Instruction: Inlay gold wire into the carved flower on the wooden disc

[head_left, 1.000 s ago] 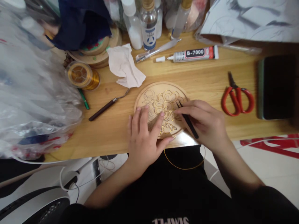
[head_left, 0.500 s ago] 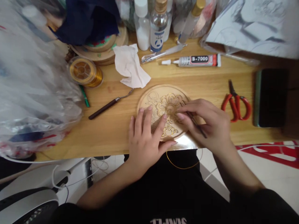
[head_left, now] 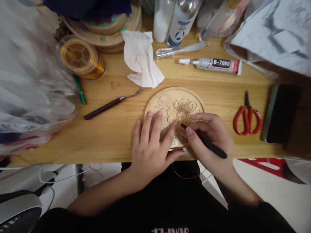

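A round wooden disc [head_left: 152,103] lies at the table's front edge, with a flower drawing partly outlined in gold wire. My left hand [head_left: 150,147] rests flat on its lower left part, fingers spread and thumb at the rim. In my right hand [head_left: 216,136] are slim black tweezers [head_left: 211,147], pinched between thumb and fingers. Their tip points at the disc, just below the flower's centre, near my left index fingertip. A loose length of gold wire [head_left: 186,177] hangs below the table edge; where its upper end goes is hidden by my hands.
A spool of gold wire [head_left: 97,66], a dark-handled spatula [head_left: 104,108] and crumpled tissue [head_left: 142,61] lie to the left. Behind are bottles [head_left: 179,26], a pen [head_left: 181,50] and a B-7000 glue tube [head_left: 216,64]. Red-handled pliers [head_left: 247,119] and a phone [head_left: 280,113] lie right.
The tweezers have turned in my right hand and their tip has moved lower, away from the flower's right petals. My left hand stays on the disc. The view has shifted slightly.
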The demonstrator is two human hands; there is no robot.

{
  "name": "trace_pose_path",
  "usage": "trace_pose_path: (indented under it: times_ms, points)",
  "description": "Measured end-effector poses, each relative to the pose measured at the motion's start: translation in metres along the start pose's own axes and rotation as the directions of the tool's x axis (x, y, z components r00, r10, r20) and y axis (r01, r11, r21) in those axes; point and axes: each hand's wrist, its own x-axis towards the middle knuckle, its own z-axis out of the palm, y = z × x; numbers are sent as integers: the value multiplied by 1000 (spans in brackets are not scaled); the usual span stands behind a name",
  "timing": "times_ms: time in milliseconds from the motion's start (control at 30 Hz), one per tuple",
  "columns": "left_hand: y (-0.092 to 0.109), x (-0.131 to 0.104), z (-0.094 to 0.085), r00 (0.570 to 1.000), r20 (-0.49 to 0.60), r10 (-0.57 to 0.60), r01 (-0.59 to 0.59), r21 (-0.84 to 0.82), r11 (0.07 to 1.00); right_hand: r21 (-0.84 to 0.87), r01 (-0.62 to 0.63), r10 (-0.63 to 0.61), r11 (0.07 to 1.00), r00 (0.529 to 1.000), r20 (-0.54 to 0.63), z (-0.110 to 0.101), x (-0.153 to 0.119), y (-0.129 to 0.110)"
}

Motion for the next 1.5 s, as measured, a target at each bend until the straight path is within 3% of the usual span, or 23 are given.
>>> trace_pose_path:
  times_ms: [300, 600, 933, 1233, 1367, 1500]
  points:
    - [0, 2, 0, 1000, -11, -4, 4, 5, 1000, -230, 96, -100, 968, 995, -7, 4, -2, 0]
    - [0, 1, 0, 1000, -17, 4, -4, 11, 1000, -410, 237, -210, 881, 972, 109, 1, 4, -6]
    - [0, 2, -1, 1000, -5, 11, -11, 19, 1000, -407, 337, -257, 849, 936, 240, -6, 12, -8]
    - [0, 2, 0, 1000, -21, 17, -17, 34, 999, -418, 397, -300, 817, 912, 280, -10, 18, -5]
    - [1, 1, 0, 999, -34, 20, -19, 31, 999, -389, 405, -331, 827, 911, 246, -11, 17, -3]
    - [1, 1, -1, 1000, -24, 11, -11, 30, 999, -295, 301, -288, 907, 953, 89, -21, 12, -2]
